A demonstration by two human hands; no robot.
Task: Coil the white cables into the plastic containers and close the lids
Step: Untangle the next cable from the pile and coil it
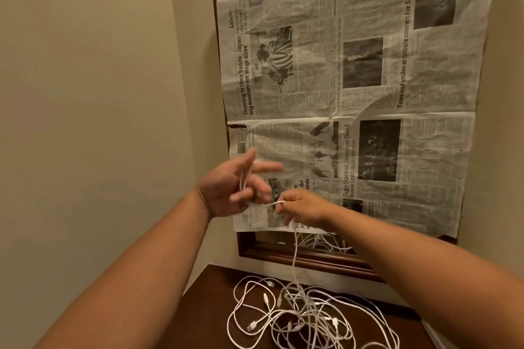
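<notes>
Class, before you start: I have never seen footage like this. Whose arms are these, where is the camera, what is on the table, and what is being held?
There is one picture, taken by a wide-angle camera worn on a person's head, looking forward and down, so the two bare arms are that person's own. The left hand has loops of a white cable around its spread fingers. The right hand pinches the same cable, which hangs down to a tangled pile of white cables on the dark wooden table. On the wall behind, newspaper covers a wooden frame. No plastic containers are in view.
</notes>
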